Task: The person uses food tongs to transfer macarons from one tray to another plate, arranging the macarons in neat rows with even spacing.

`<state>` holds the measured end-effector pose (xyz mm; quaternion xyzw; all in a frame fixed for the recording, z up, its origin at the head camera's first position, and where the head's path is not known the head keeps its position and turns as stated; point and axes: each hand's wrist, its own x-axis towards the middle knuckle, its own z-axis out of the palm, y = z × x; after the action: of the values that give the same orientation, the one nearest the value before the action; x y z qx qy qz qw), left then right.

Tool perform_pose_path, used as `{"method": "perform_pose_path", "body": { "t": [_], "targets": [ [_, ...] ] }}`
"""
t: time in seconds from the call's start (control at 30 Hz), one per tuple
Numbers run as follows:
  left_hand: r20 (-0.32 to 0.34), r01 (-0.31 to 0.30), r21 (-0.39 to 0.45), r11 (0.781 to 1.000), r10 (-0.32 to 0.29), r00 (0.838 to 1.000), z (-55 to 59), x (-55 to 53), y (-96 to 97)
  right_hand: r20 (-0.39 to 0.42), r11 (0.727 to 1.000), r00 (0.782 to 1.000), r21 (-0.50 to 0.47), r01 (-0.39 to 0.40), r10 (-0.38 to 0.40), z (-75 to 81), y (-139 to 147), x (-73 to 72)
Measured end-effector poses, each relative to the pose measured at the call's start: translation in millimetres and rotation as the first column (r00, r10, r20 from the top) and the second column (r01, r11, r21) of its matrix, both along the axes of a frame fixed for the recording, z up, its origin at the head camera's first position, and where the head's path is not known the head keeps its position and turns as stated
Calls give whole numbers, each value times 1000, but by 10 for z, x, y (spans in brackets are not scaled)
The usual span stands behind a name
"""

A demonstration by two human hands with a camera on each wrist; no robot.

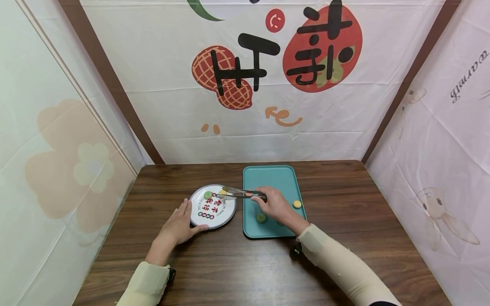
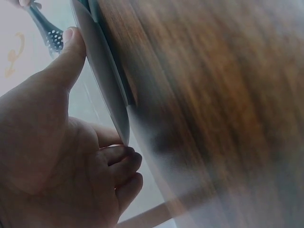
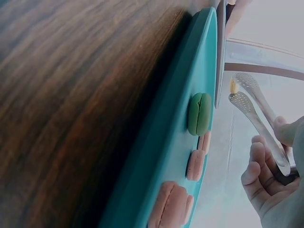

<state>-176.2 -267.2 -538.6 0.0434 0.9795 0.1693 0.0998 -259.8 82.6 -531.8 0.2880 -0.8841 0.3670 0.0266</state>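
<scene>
My right hand (image 1: 274,205) holds metal tongs (image 1: 232,190) whose perforated tips reach over the white plate (image 1: 226,216). Between those tips is a yellow macaron (image 3: 233,86), above the plate in the right wrist view. A green macaron (image 1: 208,195) lies on the plate near its far left side, beside printed red lettering. With thumb and fingers spread along the rim, my left hand (image 1: 177,226) grips the plate's left and near edge. The left wrist view shows its thumb and curled fingertips against the rim.
Right of the plate lies a teal tray (image 1: 268,174) under my right forearm. It bears a yellow macaron (image 1: 297,204), a green macaron (image 1: 261,218) and several pink macarons (image 3: 171,204), partly hidden by my hand in the head view. Printed cloth walls enclose the wooden table (image 1: 214,272).
</scene>
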Motion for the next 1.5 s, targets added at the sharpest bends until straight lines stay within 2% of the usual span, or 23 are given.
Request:
{"method": "perform_pose_path", "body": {
  "t": [0.23, 0.5, 0.73, 0.93, 1.3, 1.5],
  "targets": [
    [-6, 2, 2, 1000, -2, 1000, 16, -2, -5, 12, 1000, 1000, 5, -6, 6, 11, -47, -20],
    [8, 1, -1, 1000, -1, 1000, -28, -13, -36, 20, 1000, 1000, 21, -10, 10, 14, -121, -7],
    [11, -13, 8, 1000, 13, 1000, 10, 9, -12, 22, 998, 1000, 68, 5, -7, 15, -184, -17],
    [9, -9, 3, 1000, 9, 1000, -4, 2, -13, 44, 997, 999, 72, -9, 6, 28, -223, -32],
    [1, -5, -2, 1000, 5, 1000, -18, 0, -15, 29, 995, 1000, 98, 2, -5, 6, -259, -56],
    [-1, -5, -4, 1000, 5, 1000, -19, -3, -19, -5, 993, 1000, 122, -6, 7, 13, -289, -64]
  ]
}}
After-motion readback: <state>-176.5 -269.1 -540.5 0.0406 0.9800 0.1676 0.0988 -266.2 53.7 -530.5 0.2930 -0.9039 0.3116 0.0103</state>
